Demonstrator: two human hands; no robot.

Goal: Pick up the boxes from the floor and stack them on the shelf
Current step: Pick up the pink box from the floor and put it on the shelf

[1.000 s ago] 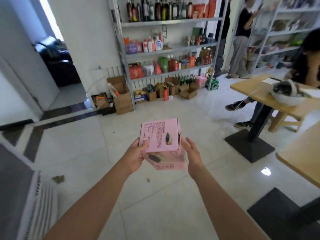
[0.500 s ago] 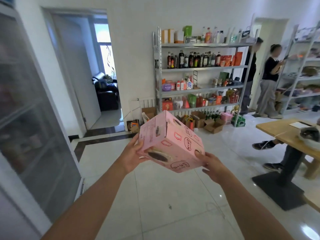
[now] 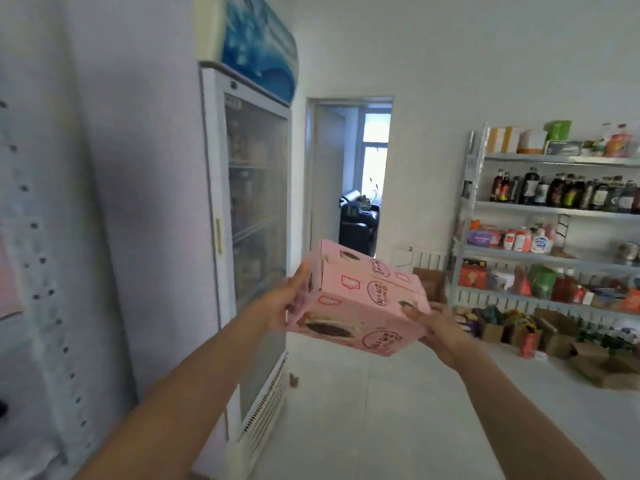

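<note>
A pink box [image 3: 360, 299] is held tilted in mid-air, gripped at its ends by the left hand [image 3: 287, 303] and right hand [image 3: 434, 325]. With pressure relaxed, it could be dropped.

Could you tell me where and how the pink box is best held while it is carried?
Grip the pink box by its two short ends, one palm from each side, as the left hand and right hand do. It looks too wide for one hand, and it sits tilted.

A glass-door fridge [image 3: 256, 216] stands left of an open doorway [image 3: 349, 174], cardboard cartons [image 3: 554, 337] on the floor.
</note>
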